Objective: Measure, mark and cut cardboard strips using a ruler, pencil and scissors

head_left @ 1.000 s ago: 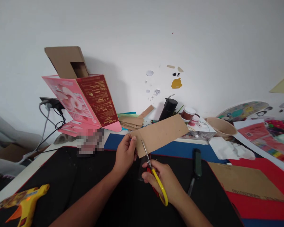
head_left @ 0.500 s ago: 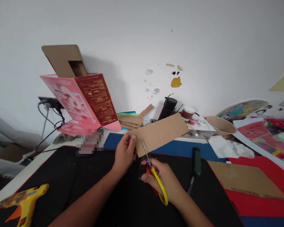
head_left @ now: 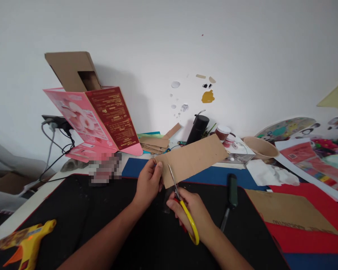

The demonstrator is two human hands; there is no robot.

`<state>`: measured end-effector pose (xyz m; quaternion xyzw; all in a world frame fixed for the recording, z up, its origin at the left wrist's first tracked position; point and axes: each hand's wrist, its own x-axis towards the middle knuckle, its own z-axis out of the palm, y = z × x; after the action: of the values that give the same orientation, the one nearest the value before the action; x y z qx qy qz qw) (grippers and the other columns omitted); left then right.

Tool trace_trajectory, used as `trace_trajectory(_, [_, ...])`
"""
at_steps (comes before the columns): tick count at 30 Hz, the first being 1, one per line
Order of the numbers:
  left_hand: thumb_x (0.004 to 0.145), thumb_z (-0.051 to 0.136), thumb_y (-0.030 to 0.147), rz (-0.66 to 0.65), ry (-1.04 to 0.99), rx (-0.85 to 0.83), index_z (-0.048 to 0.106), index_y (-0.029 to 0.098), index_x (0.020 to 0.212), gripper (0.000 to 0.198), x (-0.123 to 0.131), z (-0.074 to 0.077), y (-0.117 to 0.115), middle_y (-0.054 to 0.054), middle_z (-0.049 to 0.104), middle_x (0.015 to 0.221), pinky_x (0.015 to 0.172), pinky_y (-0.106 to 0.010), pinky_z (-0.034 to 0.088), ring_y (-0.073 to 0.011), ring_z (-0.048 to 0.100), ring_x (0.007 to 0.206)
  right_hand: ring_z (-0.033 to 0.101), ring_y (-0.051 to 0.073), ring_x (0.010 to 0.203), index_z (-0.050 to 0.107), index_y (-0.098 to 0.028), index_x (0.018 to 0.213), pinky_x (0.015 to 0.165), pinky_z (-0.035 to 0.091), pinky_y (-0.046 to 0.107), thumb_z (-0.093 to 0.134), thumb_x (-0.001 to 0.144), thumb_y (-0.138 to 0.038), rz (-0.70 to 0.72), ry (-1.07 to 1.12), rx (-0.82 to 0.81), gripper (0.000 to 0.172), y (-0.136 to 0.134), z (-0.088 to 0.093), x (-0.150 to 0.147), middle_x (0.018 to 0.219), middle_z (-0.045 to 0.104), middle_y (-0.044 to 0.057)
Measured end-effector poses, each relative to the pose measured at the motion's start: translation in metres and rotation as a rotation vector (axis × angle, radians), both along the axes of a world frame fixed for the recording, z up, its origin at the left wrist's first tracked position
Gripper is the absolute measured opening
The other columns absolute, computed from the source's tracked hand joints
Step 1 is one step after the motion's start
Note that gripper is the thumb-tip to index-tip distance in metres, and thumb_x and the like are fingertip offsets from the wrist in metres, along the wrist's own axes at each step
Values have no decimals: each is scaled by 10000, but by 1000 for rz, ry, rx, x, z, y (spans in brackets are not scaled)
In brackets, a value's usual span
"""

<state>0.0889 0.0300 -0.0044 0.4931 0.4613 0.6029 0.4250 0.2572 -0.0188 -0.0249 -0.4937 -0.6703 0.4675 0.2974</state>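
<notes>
My left hand (head_left: 150,177) pinches the left end of a long strip of brown cardboard (head_left: 197,157), thumb on the near face. The strip is held above the black mat (head_left: 107,210), slanting up to the right. My right hand (head_left: 193,212) is closed round scissors (head_left: 190,219) with yellow and red handles. One metal blade lies over the face of the cardboard near its left end, pointing up and slightly left; the other blade is hidden behind the strip.
A yellow glue gun (head_left: 30,242) lies at the lower left. Right of my hands rests a dark green-handled tool (head_left: 232,191). A flat cardboard sheet (head_left: 293,212) is on red paper (head_left: 323,243). A pink box (head_left: 92,120) stands at the back left, near cardboard scraps (head_left: 154,142).
The red handle has drawn in toward the yellow one, so the scissors are closed a little further on the cardboard. My left hand keeps its hold. The view has shifted slightly.
</notes>
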Motion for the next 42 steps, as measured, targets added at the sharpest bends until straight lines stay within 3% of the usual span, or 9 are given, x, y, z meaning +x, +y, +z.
trace_trajectory(5, [931,634,703,0,0,-3,489,250,811,490,0,0,0,114,447,463,319,-184,238,-91,388,300,526,119,443,602,-224,840,465,382,215,609,1017,-592,-25,-13,38,408,-1,-3,-3,544,567,-45])
trace_trajectory(13, [925,630,708,0,-3,-11,492,250,814,491,1,-1,1,119,441,464,307,-183,223,-89,379,295,503,125,449,539,-237,773,465,346,221,577,1038,-495,-85,-84,88,371,-3,-3,-7,523,520,-49])
trace_trajectory(18, [927,627,715,-4,2,-11,480,252,796,503,0,-3,2,119,435,440,312,-177,220,-90,383,290,512,130,545,555,-222,750,535,362,227,578,1020,-397,-83,-123,208,323,-1,-4,-6,612,561,-25])
trace_trajectory(24, [922,631,720,-7,-1,-10,494,248,801,506,-1,-5,3,115,446,448,310,-178,217,-88,383,289,540,136,558,547,-222,750,553,353,234,559,1016,-353,-74,-124,235,297,-2,-4,-6,636,578,-18])
trace_trajectory(27, [920,631,726,-7,-3,-8,494,249,798,511,0,-3,3,114,445,452,313,-179,225,-88,384,294,530,128,510,531,-230,747,521,343,230,578,1021,-373,-83,-113,196,313,-2,-6,-6,587,545,-36])
trace_trajectory(31, [926,629,724,-7,0,-5,491,249,791,513,0,-1,1,113,445,456,318,-182,233,-89,382,299,544,123,411,559,-238,814,452,368,210,588,1036,-472,-42,-73,28,324,-1,-6,-4,536,545,-61])
trace_trajectory(38, [936,625,726,-14,1,-10,476,256,803,511,0,-1,1,114,456,455,319,-186,235,-93,384,297,667,149,519,688,-195,891,542,487,225,653,971,-486,-11,11,0,304,-1,11,-1,638,704,12])
trace_trajectory(42, [938,619,736,-34,4,-13,489,251,807,518,0,1,0,114,454,458,315,-185,244,-91,382,300,711,177,602,736,-183,1069,578,504,246,715,937,-506,16,46,-13,349,0,12,3,718,750,33])
